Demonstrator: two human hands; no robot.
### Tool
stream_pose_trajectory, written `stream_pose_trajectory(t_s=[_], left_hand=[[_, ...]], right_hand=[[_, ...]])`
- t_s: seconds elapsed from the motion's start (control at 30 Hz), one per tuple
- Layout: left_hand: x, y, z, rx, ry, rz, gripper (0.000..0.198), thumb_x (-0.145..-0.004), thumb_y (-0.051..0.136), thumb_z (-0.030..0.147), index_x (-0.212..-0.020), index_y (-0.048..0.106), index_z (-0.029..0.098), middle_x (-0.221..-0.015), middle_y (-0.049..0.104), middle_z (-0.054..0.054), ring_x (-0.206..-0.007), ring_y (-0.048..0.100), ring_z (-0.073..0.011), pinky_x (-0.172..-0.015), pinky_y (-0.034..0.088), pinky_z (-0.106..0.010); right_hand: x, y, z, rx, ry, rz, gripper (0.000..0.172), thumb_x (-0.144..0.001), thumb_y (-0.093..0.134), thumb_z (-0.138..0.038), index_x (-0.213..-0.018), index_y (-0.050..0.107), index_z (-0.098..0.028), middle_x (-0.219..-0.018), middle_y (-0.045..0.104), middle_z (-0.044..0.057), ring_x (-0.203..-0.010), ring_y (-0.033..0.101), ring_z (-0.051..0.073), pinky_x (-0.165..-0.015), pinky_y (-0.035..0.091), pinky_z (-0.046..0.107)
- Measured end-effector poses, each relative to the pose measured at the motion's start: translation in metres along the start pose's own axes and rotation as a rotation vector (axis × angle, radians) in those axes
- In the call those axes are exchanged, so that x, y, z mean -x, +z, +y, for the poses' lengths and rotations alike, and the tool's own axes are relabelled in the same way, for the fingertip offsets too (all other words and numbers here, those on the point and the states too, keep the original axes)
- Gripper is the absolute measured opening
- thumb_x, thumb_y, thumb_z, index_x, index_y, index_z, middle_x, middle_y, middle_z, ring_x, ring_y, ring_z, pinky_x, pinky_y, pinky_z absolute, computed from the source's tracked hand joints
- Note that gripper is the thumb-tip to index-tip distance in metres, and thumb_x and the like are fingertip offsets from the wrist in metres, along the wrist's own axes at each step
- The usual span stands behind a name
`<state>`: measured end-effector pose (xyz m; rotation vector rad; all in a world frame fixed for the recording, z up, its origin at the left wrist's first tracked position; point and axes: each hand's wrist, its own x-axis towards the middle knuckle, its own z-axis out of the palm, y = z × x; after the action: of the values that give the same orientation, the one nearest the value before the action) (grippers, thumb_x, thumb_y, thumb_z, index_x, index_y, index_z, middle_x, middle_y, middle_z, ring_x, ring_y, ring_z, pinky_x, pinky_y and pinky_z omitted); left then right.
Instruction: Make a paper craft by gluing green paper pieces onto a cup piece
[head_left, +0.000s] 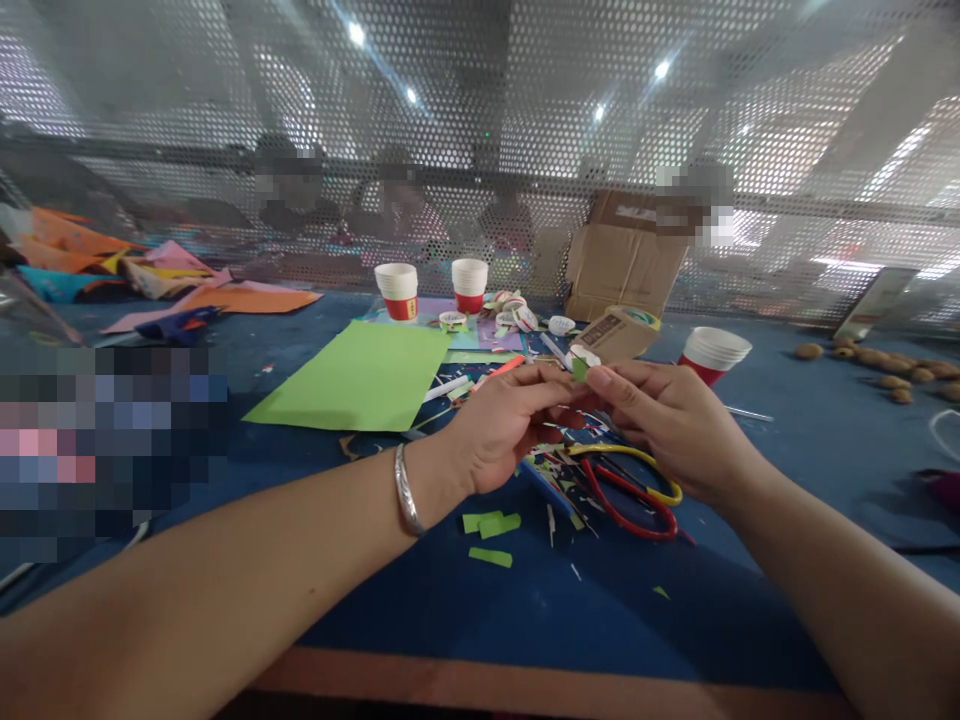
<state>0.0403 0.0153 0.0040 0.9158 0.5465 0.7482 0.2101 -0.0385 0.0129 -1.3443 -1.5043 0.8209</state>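
My left hand (517,415) and my right hand (664,415) meet above the blue table, fingers pinched on a small white paper piece with a green strip (581,366). A silver bracelet (407,490) circles my left wrist. Below my hands lie scissors with red and yellow handles (634,500), among thin paper scraps. Small green paper pieces (491,523) rest nearer the front edge. To the left of my hands is a large green sheet (360,375).
Stacked paper cups (397,295) stand at the back, with another stack (712,352) at right. An open cardboard box (626,265) is near the perforated metal screen (487,120). Orange paper (259,298) lies back left; brown round objects (885,360) sit far right.
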Motion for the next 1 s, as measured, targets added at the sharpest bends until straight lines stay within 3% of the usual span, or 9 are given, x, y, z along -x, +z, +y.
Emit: stream_pose_trajectory(t_s=[0.23,0.47,0.63,0.83,1.0], left_hand=[[0.0005,0.0021,0.0006,0.029,-0.01,0.001,0.011,-0.084,0.069,0.01,-0.076,0.065,0.016,-0.077,0.072,0.0,-0.065,0.066,-0.0092,-0.063,0.042,-0.024],[-0.0002,-0.0006,0.0029,-0.033,0.017,-0.019,0.012,-0.08,0.075,0.017,-0.075,0.064,0.016,-0.077,0.071,-0.001,-0.068,0.066,-0.0095,-0.062,0.041,-0.022],[0.0004,-0.0026,0.0063,-0.212,0.088,0.0,0.01,-0.08,0.068,0.016,-0.072,0.061,0.016,-0.073,0.068,-0.001,-0.066,0.063,-0.0101,-0.062,0.044,-0.023],[-0.0002,-0.0051,0.0059,-0.463,0.204,-0.057,0.01,-0.079,0.064,0.014,-0.07,0.062,0.015,-0.067,0.062,0.001,-0.06,0.057,-0.0084,-0.063,0.046,-0.024],[-0.0017,-0.0062,0.0057,-0.533,0.218,-0.106,0.011,-0.078,0.066,0.012,-0.07,0.06,0.015,-0.066,0.057,0.003,-0.06,0.054,-0.0077,-0.063,0.046,-0.024]], right_hand=[[0.0002,0.0003,0.0004,0.015,0.01,0.0,0.046,-0.088,0.062,-0.065,-0.079,0.068,-0.02,-0.055,0.036,-0.005,-0.046,0.025,0.009,-0.042,0.018,0.026],[0.0015,0.0008,-0.0009,-0.07,0.018,0.051,0.051,-0.09,0.062,-0.063,-0.064,0.048,-0.021,-0.054,0.03,-0.007,-0.046,0.023,0.007,-0.042,0.017,0.025],[-0.0015,-0.001,-0.0017,-0.091,0.045,0.094,0.046,-0.088,0.065,-0.063,-0.071,0.057,-0.021,-0.053,0.033,-0.007,-0.047,0.024,0.008,-0.042,0.016,0.026],[-0.0017,-0.0005,-0.0003,-0.013,-0.001,0.016,0.038,-0.081,0.076,-0.055,-0.085,0.068,-0.018,-0.072,0.057,0.0,-0.061,0.045,0.012,-0.051,0.034,0.025],[-0.0014,-0.0002,0.0012,0.016,-0.031,-0.007,0.036,-0.082,0.077,-0.051,-0.081,0.066,-0.017,-0.073,0.06,0.0,-0.068,0.051,0.013,-0.058,0.04,0.026]])
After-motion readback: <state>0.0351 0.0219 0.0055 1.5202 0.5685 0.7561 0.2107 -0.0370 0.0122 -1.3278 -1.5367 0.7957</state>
